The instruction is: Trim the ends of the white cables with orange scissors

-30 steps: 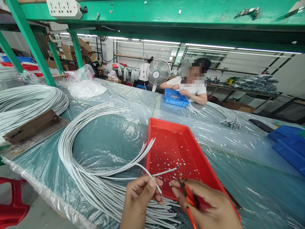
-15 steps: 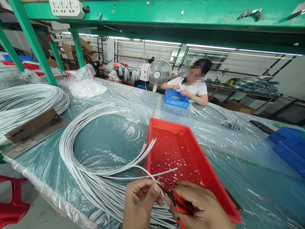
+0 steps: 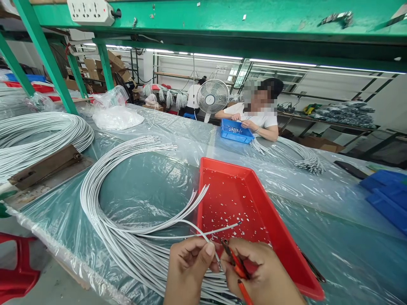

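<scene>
Near the lower middle, my left hand (image 3: 191, 264) pinches a white cable (image 3: 203, 235) close to its end. My right hand (image 3: 254, 264) is closed around cutting pliers with orange handles (image 3: 239, 266); their dark jaws stand just off the cable. My right thumb and fingertip are by the cable's tip, and I cannot tell whether they touch it. A large bundle of white cables (image 3: 95, 199) curves across the table to the left and runs beneath my hands. Behind them lies a red tray (image 3: 229, 199) with scattered white scraps. One cable with a dark tip (image 3: 222, 230) reaches over the tray.
Across the table a co-worker (image 3: 259, 108) handles cables over a blue tray (image 3: 233, 132). A coiled cable bundle (image 3: 47, 131) and a metal block (image 3: 44, 167) sit at left. Overhead runs a green shelf beam (image 3: 222, 19). Blue bins (image 3: 386, 195) stand at right.
The pliers' jaws have come off the cable and turned upward in my right hand. My right fingers have shifted slightly around the handles. My left hand holds the cable almost unmoved.
</scene>
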### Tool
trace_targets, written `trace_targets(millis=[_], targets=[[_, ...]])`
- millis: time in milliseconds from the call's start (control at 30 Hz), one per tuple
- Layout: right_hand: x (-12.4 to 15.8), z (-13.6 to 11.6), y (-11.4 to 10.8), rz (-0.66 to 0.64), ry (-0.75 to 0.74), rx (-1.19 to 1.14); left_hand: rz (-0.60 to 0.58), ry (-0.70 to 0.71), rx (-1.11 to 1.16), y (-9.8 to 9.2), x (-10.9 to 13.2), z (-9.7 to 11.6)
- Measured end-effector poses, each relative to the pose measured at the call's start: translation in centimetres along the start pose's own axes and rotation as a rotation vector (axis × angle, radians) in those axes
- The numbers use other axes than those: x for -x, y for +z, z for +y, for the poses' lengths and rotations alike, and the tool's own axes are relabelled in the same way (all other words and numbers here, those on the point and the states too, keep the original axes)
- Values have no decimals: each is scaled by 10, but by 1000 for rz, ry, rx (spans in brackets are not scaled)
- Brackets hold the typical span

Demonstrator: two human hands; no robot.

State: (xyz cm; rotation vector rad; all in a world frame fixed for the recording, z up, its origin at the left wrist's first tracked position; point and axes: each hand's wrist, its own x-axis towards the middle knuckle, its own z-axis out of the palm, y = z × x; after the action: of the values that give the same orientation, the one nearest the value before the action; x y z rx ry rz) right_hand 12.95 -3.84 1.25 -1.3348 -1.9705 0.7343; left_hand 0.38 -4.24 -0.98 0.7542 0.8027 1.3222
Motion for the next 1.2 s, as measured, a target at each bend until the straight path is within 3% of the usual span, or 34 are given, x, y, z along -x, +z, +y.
trace_targets(millis=[133, 500, 733, 833, 933, 1033, 1100, 1200], targets=[[1, 0, 6, 37, 69, -261, -68, -69, 23, -2, -2, 2], [-2, -17, 3, 56, 266, -456, -188, -107, 72, -7, -4, 3], [-1, 3, 10, 16, 287, -523, -273, -75, 85, -10, -2, 4], [1, 9, 5, 86, 315, -417, -237, -124, 135, -11, -2, 5], [3, 15, -11, 171, 247, -246, -208, -215, 234, -11, -4, 7], [3, 31, -32, 343, 211, 38, -194, -267, 306, -8, -5, 8], [3, 46, -44, 449, 259, 254, -183, -288, 319, -6, -5, 7], [2, 68, -57, 417, 412, 557, -242, -331, 180, -8, 0, -5]])
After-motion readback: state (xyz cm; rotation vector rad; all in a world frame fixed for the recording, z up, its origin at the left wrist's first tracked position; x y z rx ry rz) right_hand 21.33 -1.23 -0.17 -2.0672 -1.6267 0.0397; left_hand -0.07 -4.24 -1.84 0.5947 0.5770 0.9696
